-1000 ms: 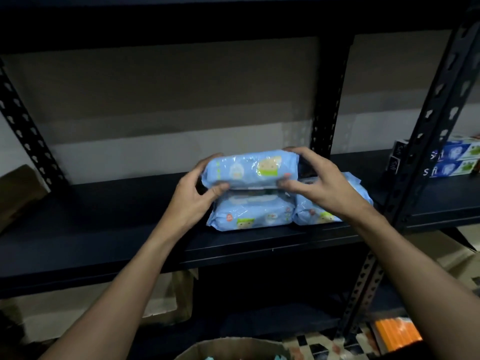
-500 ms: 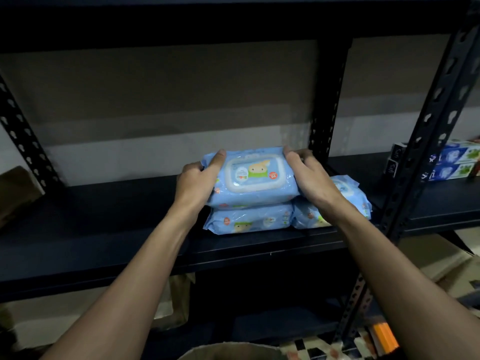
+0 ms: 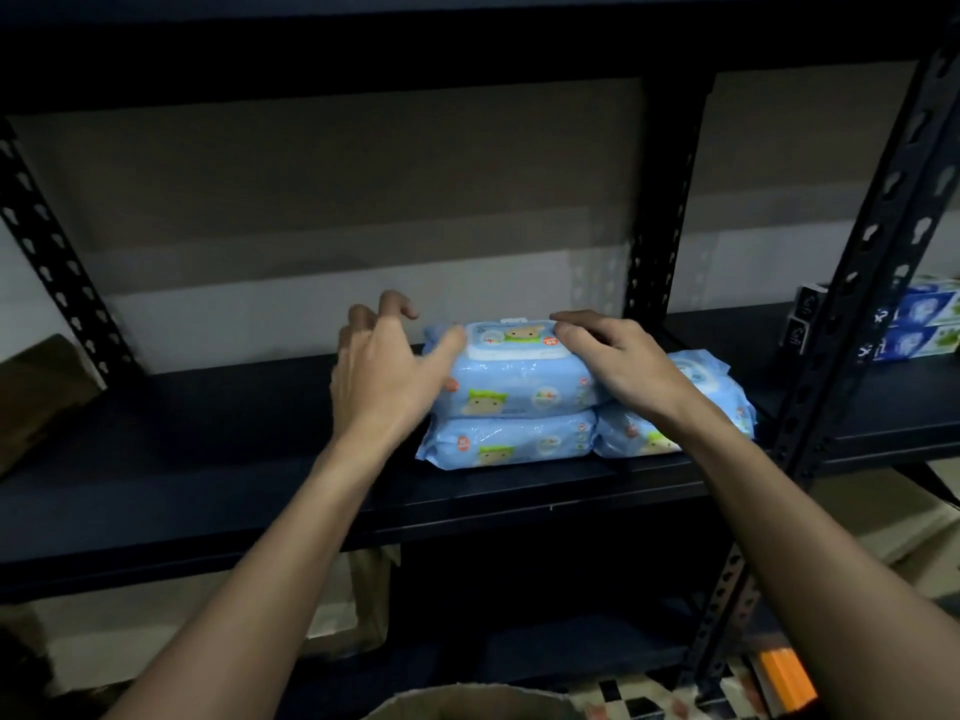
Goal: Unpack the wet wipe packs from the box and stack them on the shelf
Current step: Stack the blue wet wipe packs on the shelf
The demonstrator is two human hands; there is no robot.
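Note:
Three light-blue wet wipe packs lie on the black shelf (image 3: 208, 459). The top pack (image 3: 514, 376) sits lid-up on a lower pack (image 3: 511, 441), and a third pack (image 3: 727, 387) lies beside them on the right. My left hand (image 3: 379, 376) is at the top pack's left end with its fingers spread and lifted; only the thumb touches the pack. My right hand (image 3: 618, 361) rests flat on the top pack's right end, partly hiding the third pack. The rim of the cardboard box (image 3: 467, 706) shows at the bottom edge.
Blue and white cartons (image 3: 924, 324) stand on the shelf at far right, behind a perforated black upright (image 3: 857, 304). A brown cardboard piece (image 3: 41, 397) lies at the shelf's left end. The shelf between it and the packs is bare. More cardboard (image 3: 353, 600) sits below.
The top pack has been turned lid-up and set down on the lower pack. My left hand's fingers have come off its end and spread; my right hand has flattened on top.

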